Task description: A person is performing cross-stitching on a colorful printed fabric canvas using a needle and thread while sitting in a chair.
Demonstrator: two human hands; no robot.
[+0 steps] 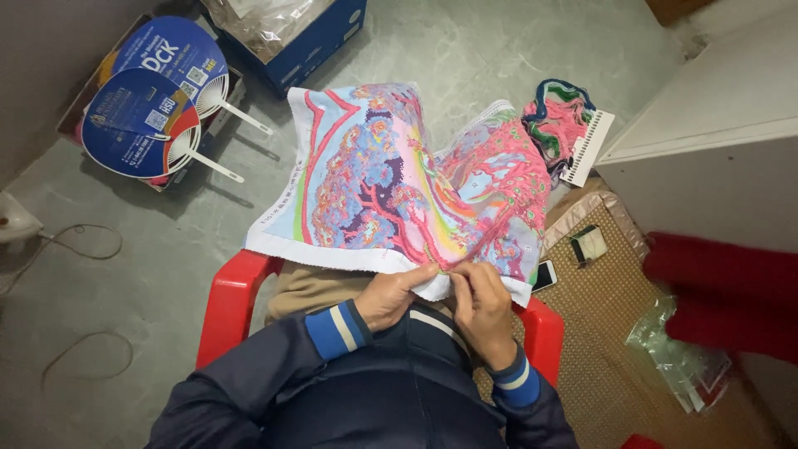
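A large cross-stitch cloth (374,175), printed and stitched in pink, blue, yellow and purple, lies draped over my lap. My left hand (389,296) grips its white near edge from below. My right hand (480,304) is pinched at that same edge, fingertips together on the cloth; any needle or thread there is too small to see. Both wrists wear dark blue sleeves with blue and white cuffs. I sit on a red plastic chair (229,303).
Two round blue hand fans (150,100) lie on a box at the far left. A blue carton (320,33) stands behind them. A bundle of coloured threads on a white card (569,125), a phone (544,274), a woven mat (607,333) and clear bags (677,357) lie at right.
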